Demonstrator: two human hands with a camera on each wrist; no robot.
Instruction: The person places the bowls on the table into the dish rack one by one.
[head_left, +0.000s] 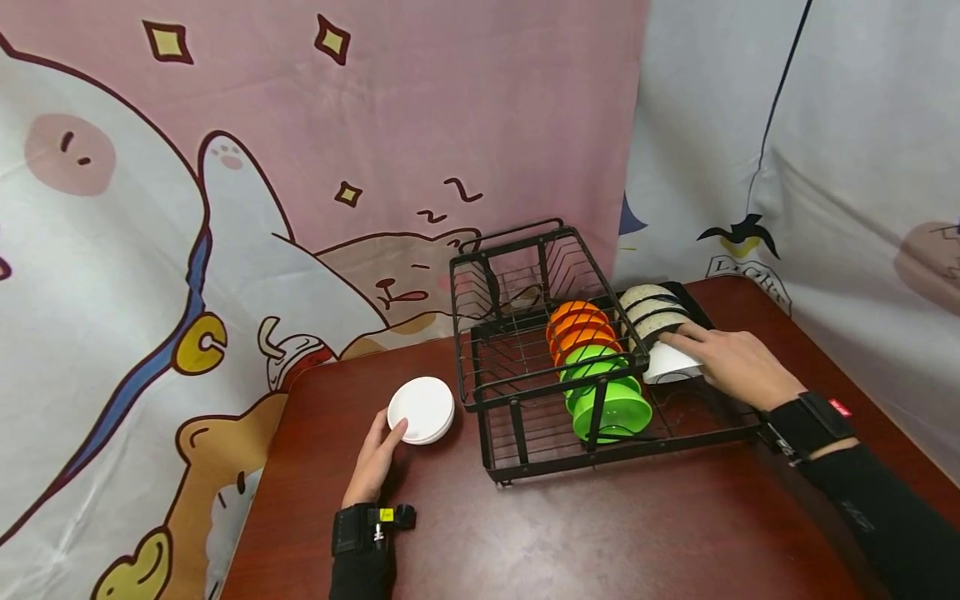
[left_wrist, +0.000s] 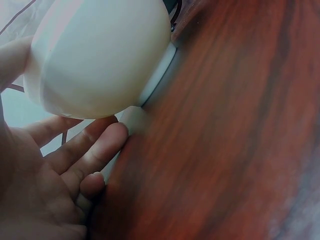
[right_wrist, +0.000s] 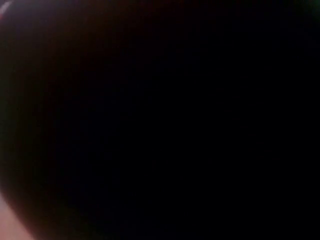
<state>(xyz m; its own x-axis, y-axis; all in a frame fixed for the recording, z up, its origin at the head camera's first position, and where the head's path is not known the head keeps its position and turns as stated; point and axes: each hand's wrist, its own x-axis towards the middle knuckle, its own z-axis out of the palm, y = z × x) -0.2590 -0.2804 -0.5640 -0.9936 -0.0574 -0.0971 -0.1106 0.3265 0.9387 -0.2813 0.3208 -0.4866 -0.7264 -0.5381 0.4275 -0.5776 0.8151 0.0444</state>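
Note:
My left hand [head_left: 377,454] lies on the wooden table [head_left: 600,533] beside a small stack of white bowls [head_left: 422,408]. Its thumb is on the top bowl's rim. In the left wrist view that white bowl [left_wrist: 100,55] is tipped up, with my fingers [left_wrist: 95,150] under its edge. My right hand [head_left: 731,360] reaches into the black wire rack [head_left: 517,417] and holds another white bowl [head_left: 670,363], which stands on edge next to the speckled bowls [head_left: 651,307]. The right wrist view is dark.
Orange bowls [head_left: 577,327] and green bowls [head_left: 609,398] stand on edge in a row in the rack's middle. The rack's raised back basket [head_left: 517,275] looks nearly bare. Cartoon-print cloth [head_left: 225,208] hangs behind the table.

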